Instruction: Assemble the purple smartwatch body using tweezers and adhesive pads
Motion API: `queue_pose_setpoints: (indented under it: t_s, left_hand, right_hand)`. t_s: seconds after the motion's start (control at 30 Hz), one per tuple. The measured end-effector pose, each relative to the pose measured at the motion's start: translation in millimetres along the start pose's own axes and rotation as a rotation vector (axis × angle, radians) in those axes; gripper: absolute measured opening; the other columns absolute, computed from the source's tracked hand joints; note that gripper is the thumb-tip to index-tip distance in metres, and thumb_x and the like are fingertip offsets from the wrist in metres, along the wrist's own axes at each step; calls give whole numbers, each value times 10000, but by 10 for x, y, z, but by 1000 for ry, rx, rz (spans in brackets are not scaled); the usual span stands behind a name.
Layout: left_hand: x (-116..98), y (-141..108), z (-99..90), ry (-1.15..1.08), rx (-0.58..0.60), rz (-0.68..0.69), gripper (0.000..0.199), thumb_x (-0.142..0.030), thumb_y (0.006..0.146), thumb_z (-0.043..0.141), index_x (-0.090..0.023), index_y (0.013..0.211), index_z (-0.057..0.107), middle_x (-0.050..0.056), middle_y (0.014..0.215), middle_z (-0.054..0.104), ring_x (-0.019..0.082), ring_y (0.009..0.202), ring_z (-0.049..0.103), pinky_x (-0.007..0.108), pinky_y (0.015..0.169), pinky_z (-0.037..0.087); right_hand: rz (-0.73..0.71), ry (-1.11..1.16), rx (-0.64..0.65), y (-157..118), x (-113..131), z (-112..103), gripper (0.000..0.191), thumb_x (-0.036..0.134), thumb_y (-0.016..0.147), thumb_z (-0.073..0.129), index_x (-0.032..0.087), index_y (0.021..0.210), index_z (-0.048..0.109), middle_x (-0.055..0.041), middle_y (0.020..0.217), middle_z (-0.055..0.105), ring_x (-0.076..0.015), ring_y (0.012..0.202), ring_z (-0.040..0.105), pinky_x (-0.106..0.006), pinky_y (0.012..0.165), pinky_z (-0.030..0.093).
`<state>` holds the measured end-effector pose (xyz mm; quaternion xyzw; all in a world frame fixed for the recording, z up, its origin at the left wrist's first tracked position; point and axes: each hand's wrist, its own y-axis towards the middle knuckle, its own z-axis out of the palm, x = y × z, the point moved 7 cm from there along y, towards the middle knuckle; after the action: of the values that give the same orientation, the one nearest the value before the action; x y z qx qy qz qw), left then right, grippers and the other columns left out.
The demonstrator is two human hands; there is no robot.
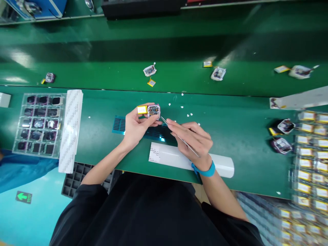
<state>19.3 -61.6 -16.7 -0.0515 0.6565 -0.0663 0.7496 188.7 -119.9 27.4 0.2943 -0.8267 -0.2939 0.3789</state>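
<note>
My left hand (135, 126) is closed around a small smartwatch case (154, 111) whose circuit board faces up. A yellow-edged battery (142, 109) sticks out from the left side of the case, beside my fingers. In my right hand (192, 138) is a pair of thin metal tweezers (188, 145), pinched like a pen. The tweezer tips are at the lower right edge of the case; whether they grip anything is too small to tell. Under my hands lies a blue slotted sheet (119, 125). A white strip with printed backing (166, 154) lies below my right hand.
A clear tray of watch cases (38, 124) stands left, beside a white printed strip (71, 130). Opened cases (149, 70) with batteries lie along the back. At right are two cases (281, 145) and trays of batteries (304, 163). Small white bits dot the green bench (246, 136).
</note>
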Motion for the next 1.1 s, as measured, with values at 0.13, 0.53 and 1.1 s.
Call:
queue_pose_setpoints:
  t_s: [0.13, 0.53, 1.1]
  left_hand:
    - [-34, 116, -97, 44, -61, 58, 414, -180, 753, 788, -163, 1139, 638, 14, 849, 762, 143, 606, 751, 231, 596, 651]
    - [-271, 588, -434, 110, -97, 44, 342, -185, 781, 684, -105, 1114, 680, 58, 818, 766, 203, 709, 788, 319, 743, 663]
    - [-394, 646, -479, 523, -114, 189, 440, -377, 881, 592, -144, 1252, 638, 107, 994, 747, 220, 781, 760, 380, 775, 626]
  right_hand:
    - [-23, -49, -29, 24, 14, -30, 707, -1, 882, 676, 327, 1485, 506, -11, 1240, 728, -174, 818, 682, -324, 668, 589]
    - [-96, -61, -67, 57, 53, -104, 747, -4, 892, 657, 299, 1537, 435, -34, 1233, 735, -172, 811, 661, -311, 691, 596]
    - [-99, -45, -67, 50, 25, -101, 659, 9, 914, 635, 293, 1491, 492, -34, 1237, 735, -175, 826, 676, -335, 681, 600]
